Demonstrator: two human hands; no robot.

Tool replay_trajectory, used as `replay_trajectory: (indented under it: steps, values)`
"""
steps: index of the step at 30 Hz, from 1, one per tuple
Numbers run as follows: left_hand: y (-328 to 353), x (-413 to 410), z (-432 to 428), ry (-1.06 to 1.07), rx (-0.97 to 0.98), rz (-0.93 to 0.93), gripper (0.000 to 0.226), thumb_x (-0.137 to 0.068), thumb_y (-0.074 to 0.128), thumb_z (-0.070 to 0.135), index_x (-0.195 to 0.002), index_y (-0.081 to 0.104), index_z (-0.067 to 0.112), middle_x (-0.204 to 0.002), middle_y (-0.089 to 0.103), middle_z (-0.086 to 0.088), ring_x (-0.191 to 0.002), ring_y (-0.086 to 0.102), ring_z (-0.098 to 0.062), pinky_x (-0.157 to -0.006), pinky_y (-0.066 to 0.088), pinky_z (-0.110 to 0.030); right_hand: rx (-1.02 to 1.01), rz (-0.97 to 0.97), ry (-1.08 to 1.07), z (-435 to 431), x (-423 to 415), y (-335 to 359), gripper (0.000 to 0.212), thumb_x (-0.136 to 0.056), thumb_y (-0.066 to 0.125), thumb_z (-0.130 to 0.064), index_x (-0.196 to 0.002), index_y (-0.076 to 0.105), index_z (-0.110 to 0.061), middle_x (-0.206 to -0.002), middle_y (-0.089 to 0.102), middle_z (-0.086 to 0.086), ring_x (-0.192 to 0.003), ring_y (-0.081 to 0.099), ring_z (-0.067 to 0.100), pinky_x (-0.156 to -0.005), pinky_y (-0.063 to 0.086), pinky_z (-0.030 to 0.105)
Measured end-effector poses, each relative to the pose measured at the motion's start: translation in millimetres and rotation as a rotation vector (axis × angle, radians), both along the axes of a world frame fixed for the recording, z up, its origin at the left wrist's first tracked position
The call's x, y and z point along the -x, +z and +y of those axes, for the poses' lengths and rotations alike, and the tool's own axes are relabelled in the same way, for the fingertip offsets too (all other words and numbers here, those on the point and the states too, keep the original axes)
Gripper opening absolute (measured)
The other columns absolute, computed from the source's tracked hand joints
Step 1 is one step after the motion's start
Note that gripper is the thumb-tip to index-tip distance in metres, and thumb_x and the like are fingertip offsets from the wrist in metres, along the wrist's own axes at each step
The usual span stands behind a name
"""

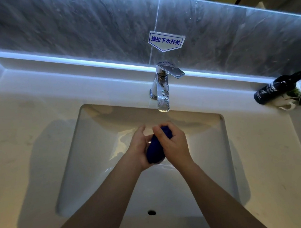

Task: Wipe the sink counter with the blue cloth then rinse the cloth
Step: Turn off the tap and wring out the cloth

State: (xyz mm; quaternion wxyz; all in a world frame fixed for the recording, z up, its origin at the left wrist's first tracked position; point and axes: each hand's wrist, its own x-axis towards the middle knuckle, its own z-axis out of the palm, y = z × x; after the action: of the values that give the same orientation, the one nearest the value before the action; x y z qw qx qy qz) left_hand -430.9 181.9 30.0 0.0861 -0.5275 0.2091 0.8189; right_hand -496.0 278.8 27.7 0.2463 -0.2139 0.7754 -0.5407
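Both hands meet over the sink basin (94,157), each grip wrapped around the blue cloth (154,149): the left hand (140,148) cups it from below, the right hand (173,143) presses on top, fingers curled tight. The cloth is bunched into a roll, its long axis running from near the wrists up and away toward the faucet (162,93) beyond the grips. Judging by this, wiping the desk (17,138) seems finished; rinsing or wringing is underway

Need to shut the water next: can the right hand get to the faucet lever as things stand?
Probably yes. The faucet lever sits uncovered just beyond the right hand, with nothing between, but that hand shares a grip on the blue cloth and must release first.
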Motion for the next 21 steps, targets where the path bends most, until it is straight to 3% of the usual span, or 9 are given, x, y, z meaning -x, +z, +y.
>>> replay_trajectory:
  steps: [3, 6, 9, 13, 17, 19, 21]
  values:
    - [6, -7, -1, -0.112, 0.004, 0.037, 0.048, -0.093, 0.054, 0.054, -0.109, 0.075, 0.014, -0.097, 0.076, -0.011, -0.089, 0.069, -0.03, -0.084, 0.053, -0.04, 0.006, 0.242, -0.016, 1, 8, -2, 0.012, -0.093, 0.068, -0.033, -0.093, 0.068, -0.021, -0.091, 0.064, -0.005, -0.087, 0.061, 0.008, -0.076, 0.048, 0.018]
    - [15, 0, 0, -0.007, 0.02, 0.055, 0.033, -0.095, 0.056, 0.045, -0.107, 0.073, 0.02, -0.091, 0.073, -0.007, -0.084, 0.064, -0.024, -0.07, 0.048, -0.032, 0.007, 0.33, 0.061, 1, 9, -4, 0.023, -0.097, 0.059, -0.037, -0.102, 0.068, -0.016, -0.099, 0.061, 0.0, -0.092, 0.059, 0.005, -0.079, 0.045, 0.015]
    - [18, 13, 10, 0.167, 0.134, 0.065, 0.035, -0.101, 0.05, 0.048, -0.101, 0.07, 0.019, -0.079, 0.073, -0.004, -0.071, 0.068, -0.023, -0.05, 0.046, -0.024, 0.024, 0.323, 0.078, -2, 3, -1, 0.036, -0.099, 0.05, -0.045, -0.1, 0.068, -0.014, -0.095, 0.061, -0.003, -0.087, 0.059, 0.004, -0.076, 0.042, 0.012]
    - [21, 18, 27, 0.195, 0.387, 0.08, 0.048, -0.099, 0.048, 0.052, -0.089, 0.073, 0.013, -0.078, 0.074, -0.007, -0.075, 0.069, -0.025, -0.064, 0.051, -0.035, 0.052, 0.21, -0.074, -12, 0, 8, 0.046, -0.097, 0.048, -0.053, -0.08, 0.065, -0.014, -0.072, 0.064, 0.0, -0.067, 0.058, 0.011, -0.063, 0.043, 0.02]
    - [13, 15, 28, 0.179, 0.726, 0.1, 0.048, -0.095, 0.048, 0.044, -0.073, 0.068, 0.007, -0.072, 0.07, -0.012, -0.071, 0.064, -0.033, -0.063, 0.05, -0.05, -0.012, 0.064, -0.131, -16, 0, 8, 0.049, -0.102, 0.051, -0.053, -0.062, 0.055, -0.023, -0.058, 0.055, -0.007, -0.057, 0.049, 0.01, -0.06, 0.042, 0.031]
    - [7, 13, 30, 0.121, 0.94, 0.116, 0.047, -0.096, 0.046, 0.038, -0.063, 0.06, 0.007, -0.058, 0.06, -0.005, -0.061, 0.057, -0.022, -0.061, 0.048, -0.048, -0.058, -0.088, -0.164, -17, 2, 5, 0.055, -0.1, 0.055, -0.052, -0.057, 0.053, -0.017, -0.055, 0.052, -0.005, -0.057, 0.048, 0.015, -0.06, 0.04, 0.036]
    - [0, 11, 32, 0.058, 1.137, 0.132, 0.047, -0.099, 0.045, 0.029, -0.054, 0.048, 0.015, -0.05, 0.051, 0.002, -0.052, 0.048, -0.01, -0.054, 0.041, -0.035, -0.101, -0.319, -0.214, -18, 1, 3, 0.057, -0.093, 0.057, -0.057, -0.066, 0.059, -0.007, -0.061, 0.055, 0.007, -0.061, 0.05, 0.023, -0.059, 0.038, 0.04]
